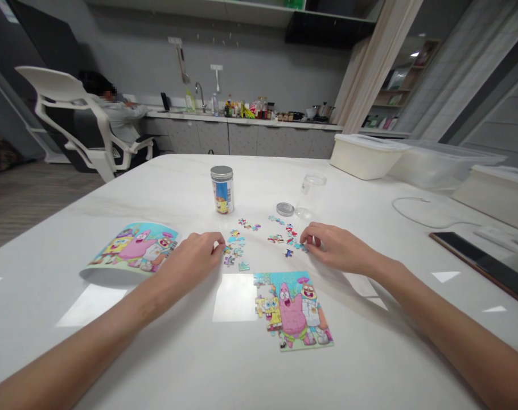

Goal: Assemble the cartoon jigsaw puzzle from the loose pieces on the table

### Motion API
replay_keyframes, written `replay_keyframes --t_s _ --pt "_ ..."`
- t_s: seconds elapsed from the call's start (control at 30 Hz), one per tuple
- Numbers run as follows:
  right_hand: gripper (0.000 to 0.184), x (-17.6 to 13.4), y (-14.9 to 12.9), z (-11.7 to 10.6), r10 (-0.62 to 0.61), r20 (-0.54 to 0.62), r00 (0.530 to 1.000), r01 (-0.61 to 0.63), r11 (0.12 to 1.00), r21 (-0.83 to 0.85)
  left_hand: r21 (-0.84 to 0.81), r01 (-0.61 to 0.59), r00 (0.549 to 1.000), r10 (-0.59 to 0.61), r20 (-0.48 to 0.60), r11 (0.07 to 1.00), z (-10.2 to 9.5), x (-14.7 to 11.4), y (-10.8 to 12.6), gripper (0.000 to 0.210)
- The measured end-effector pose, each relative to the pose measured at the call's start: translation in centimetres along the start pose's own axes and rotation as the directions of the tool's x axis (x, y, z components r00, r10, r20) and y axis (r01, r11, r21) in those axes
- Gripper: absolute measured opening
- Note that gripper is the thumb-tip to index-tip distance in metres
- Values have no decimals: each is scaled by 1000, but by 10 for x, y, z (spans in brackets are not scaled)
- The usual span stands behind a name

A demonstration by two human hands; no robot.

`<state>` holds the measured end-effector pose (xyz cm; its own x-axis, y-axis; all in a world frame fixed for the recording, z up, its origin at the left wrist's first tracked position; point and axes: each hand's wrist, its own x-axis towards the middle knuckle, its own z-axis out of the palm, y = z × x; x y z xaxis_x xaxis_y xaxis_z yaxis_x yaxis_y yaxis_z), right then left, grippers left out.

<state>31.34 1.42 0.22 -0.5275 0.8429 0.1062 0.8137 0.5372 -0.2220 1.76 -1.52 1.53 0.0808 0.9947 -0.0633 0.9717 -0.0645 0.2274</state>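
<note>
A partly joined jigsaw puzzle [295,313] of cartoon figures lies flat before me, its left edge ragged. Loose puzzle pieces [244,266] are scattered in two loose groups beyond it. At the left group, my left hand [199,251] has curled fingers, their tips against a piece. Over on the right group, my right hand [333,245] rests with bent fingers closed at a light-blue piece [299,246]. The fingers partly cover the pieces they touch. A curled picture sheet [135,247] with the same cartoon figures lies left of my left hand.
Behind the pieces stand a lidded jar [222,191], a clear jar [312,196] and a metal lid [285,209]. A phone [483,263], a white cable [430,220] and storage boxes [365,156] occupy the right. A person [120,117] sits beyond the table, near a white chair [56,85].
</note>
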Motion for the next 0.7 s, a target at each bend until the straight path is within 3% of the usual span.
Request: replay_keyframes --t_s 0.23,0.47,0.6,0.7 --pt "16 -1 -3 0 10 4 1000 -10 1000 -6 -60 -4 997 8 72 998 -3 0 1 23" --pt "14 0 -2 2 -20 -64 998 21 1000 21 -374 65 992 -18 128 925 -1 7 -4 21" --pt "12 -1 -25 4 -63 -199 978 97 982 164 -678 139 972 31 232 722 0 -1 12 22" --pt "12 -6 -55 9 -78 -153 985 140 883 448 -859 141 963 135 235 491 1 -14 27 26"
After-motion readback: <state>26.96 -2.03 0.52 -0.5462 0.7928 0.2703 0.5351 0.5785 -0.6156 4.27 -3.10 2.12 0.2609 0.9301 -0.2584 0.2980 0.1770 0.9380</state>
